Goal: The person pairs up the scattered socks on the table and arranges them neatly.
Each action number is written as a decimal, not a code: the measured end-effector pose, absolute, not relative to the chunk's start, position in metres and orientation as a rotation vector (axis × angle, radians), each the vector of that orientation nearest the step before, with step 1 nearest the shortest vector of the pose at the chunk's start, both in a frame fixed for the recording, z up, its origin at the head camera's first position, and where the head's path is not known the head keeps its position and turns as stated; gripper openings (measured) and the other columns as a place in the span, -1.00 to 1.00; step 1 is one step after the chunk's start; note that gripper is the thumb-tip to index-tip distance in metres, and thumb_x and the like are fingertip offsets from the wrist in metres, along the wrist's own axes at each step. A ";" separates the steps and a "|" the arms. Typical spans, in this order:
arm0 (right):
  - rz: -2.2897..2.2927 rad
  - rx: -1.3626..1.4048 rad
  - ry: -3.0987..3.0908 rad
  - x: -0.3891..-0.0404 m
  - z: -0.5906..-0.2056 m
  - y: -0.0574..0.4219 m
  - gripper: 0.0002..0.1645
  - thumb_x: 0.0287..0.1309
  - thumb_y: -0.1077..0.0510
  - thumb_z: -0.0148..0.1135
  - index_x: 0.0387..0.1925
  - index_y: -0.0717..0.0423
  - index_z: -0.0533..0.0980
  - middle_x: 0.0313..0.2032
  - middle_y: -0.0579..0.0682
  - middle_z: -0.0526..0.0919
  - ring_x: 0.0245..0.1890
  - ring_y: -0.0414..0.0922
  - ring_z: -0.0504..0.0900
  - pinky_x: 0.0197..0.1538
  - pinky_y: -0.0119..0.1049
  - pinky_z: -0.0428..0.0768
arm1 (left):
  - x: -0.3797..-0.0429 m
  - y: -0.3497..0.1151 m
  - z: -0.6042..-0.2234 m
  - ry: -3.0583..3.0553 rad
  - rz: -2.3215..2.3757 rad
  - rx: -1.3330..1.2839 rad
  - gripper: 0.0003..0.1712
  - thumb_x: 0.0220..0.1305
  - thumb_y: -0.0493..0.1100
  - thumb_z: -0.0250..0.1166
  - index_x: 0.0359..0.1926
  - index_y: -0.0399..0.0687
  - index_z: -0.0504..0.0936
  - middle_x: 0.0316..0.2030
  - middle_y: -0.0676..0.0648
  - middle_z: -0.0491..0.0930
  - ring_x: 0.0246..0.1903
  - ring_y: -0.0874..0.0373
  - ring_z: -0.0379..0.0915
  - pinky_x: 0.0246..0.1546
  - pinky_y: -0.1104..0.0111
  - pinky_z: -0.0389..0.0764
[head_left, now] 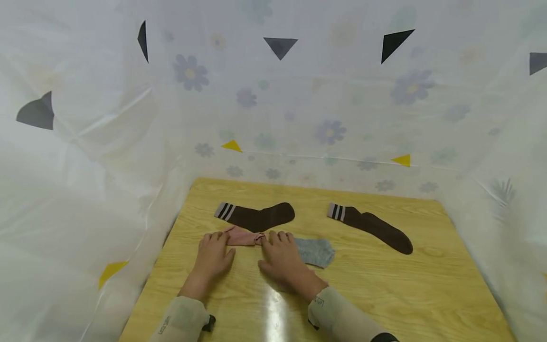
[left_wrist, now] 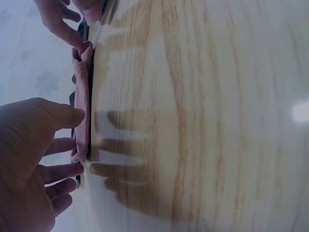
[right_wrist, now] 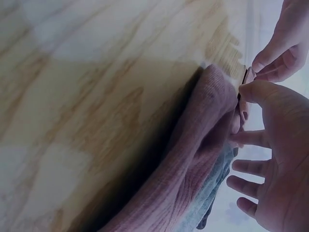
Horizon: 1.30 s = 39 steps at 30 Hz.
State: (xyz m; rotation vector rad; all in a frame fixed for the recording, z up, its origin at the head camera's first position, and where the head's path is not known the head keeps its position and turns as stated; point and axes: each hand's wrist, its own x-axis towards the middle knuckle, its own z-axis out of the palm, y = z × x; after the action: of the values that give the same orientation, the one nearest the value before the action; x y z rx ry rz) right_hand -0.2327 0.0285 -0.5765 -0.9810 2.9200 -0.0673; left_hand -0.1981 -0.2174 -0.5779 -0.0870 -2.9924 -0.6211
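Tabletop: light wood-grain panel, its far edge running along a hanging plastic sheet.
Pink sock: lies in the left half of the tabletop, nearer the left edge than the right, its length roughly parallel to the far edge. The right end is bunched into a small fold.
Left hand: positioned at the left end of the pink sock. Fingers are extended and slightly spread; the thumb stands apart on the side toward the person. The hand touches the sock without wrapping round it.
Right hand: positioned at the bunched right end of the pink sock. Fingers are extended, fingertips at the fold; the thumb points toward the left hand.
Grey sock: lies flat directly right of the right hand, which covers one end in the head view.
Ribbed pink cloth: sits close under the right wrist, alongside the grey sock. I cannot tell whether it is a separate sock.
Left dark sock: lies flat just beyond the pink sock, striped cuff toward the left edge, toe toward the right. Contact with the pink sock cannot be determined.
Right dark sock: lies well apart from the left one, striped cuff toward the far edge, toe slanting toward the right edge.
Sleeves: pale, lettered cuffs, left and right, end at the wrists.
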 end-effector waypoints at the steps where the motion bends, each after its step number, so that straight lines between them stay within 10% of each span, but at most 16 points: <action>1: -0.061 -0.982 2.921 -0.233 -0.576 0.029 -0.15 0.43 -0.43 0.09 0.55 -0.09 0.39 0.48 0.13 0.43 0.43 0.17 0.41 0.49 0.22 0.34 | -0.198 -0.217 -0.577 -2.989 -0.623 -0.090 -0.51 0.37 -0.05 0.43 0.20 -0.26 0.65 0.19 -0.38 0.62 0.16 -0.37 0.42 0.19 -0.22 0.40; 39: -0.172 -1.047 2.898 -0.233 -0.580 0.030 -0.35 0.58 -0.26 -0.04 0.41 0.02 0.53 0.38 -0.04 0.53 0.37 0.03 0.47 0.45 0.16 0.38 | -0.197 -0.206 -0.579 -2.957 -0.585 -0.134 -0.36 0.34 -0.06 0.45 0.28 -0.40 0.60 0.21 -0.39 0.58 0.14 -0.35 0.40 0.14 -0.18 0.40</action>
State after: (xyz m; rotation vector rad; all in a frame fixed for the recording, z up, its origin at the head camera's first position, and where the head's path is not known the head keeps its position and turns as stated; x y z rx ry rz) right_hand -0.2334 0.0303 -0.5805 -1.0468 2.8977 -0.1723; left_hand -0.1970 -0.2062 -0.5790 -0.1336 -2.9569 -0.5853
